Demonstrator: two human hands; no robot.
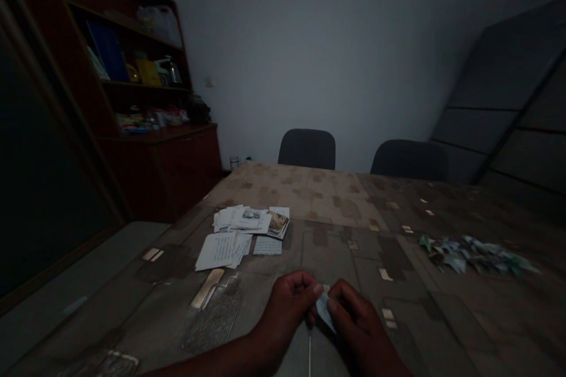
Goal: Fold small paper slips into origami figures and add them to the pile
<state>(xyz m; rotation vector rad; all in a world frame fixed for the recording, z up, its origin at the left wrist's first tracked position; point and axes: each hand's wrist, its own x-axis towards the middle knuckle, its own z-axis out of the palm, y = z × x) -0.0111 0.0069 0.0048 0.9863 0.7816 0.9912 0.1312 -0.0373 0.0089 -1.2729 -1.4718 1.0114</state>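
Item: one small pale blue folded paper slip (pixel 325 311), held just above the near part of the bench (pixel 336 206), between the person's two hands. Left hand (pixel 289 306) pinches its upper end in the fingertips; right hand (pixel 358 312) curls inward, pressed against the slip's other side. Long axis runs diagonally, lower tip pointing down and right, toward the person. Risk: so little paper is gripped that a slackened pinch could drop it, and an uneven pull could tear it. Nearby: loose papers (pixel 239 235), folded paper shapes (pixel 473 254).
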